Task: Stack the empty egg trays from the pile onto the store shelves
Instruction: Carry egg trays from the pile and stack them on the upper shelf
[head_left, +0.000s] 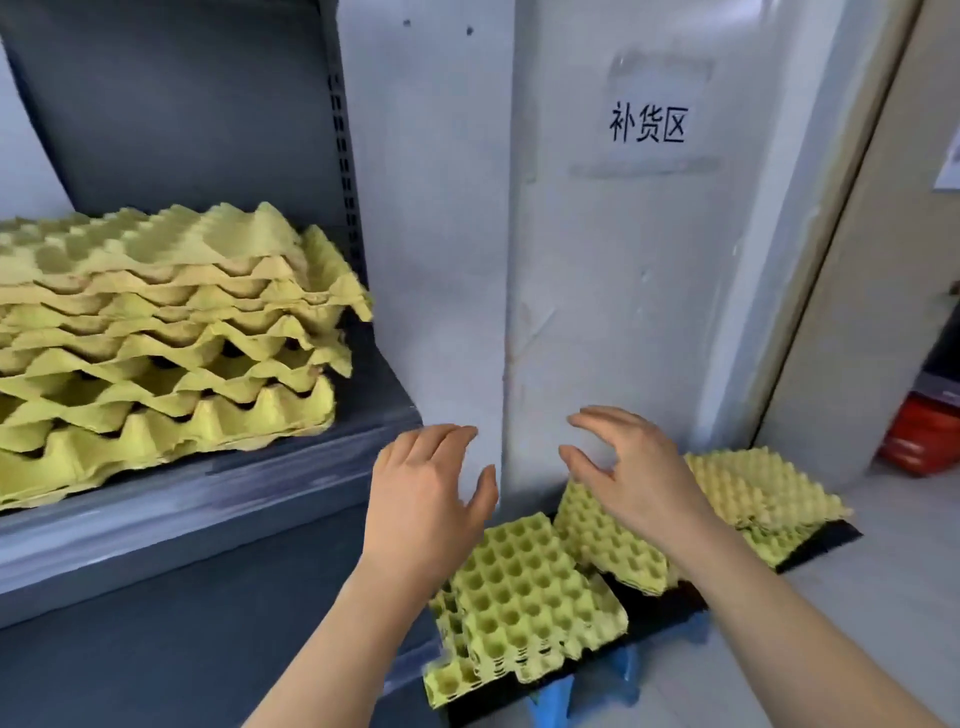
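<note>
Both hands are empty and held in the air over the pile (524, 597) of yellow egg trays. The left hand (426, 499) hovers above the pile's left end, fingers straight and loosely together, thumb out to the side, gripping nothing. The right hand (639, 473) hovers above the middle of the pile, fingers spread and slightly bent with the thumb apart, also gripping nothing. Neither hand touches a tray.

The pile lies in three loose heaps on a black board (665, 608) that rests on blue legs (553, 696) on the floor (883, 597). The nearest heap shows its cups facing up and sits askew, some of its edges past the board's front edge. The middle heap is tilted, partly hidden under the right hand. The far heap, at the pile's right end, lies with its bumps up.

Up and to the left of the pile, a tall stack (171, 332) of the same trays already sits on a grey metal shelf (208, 499). Its layers are uneven, with gaps between the lower trays, and the top ones jut out to the right.

On the white wall (441, 260) above the pile hangs a paper sign (647, 124) with three dark characters. To the right of the pile, past a door frame, a red thing (919, 441) stands on the floor, too blurred to make out.
</note>
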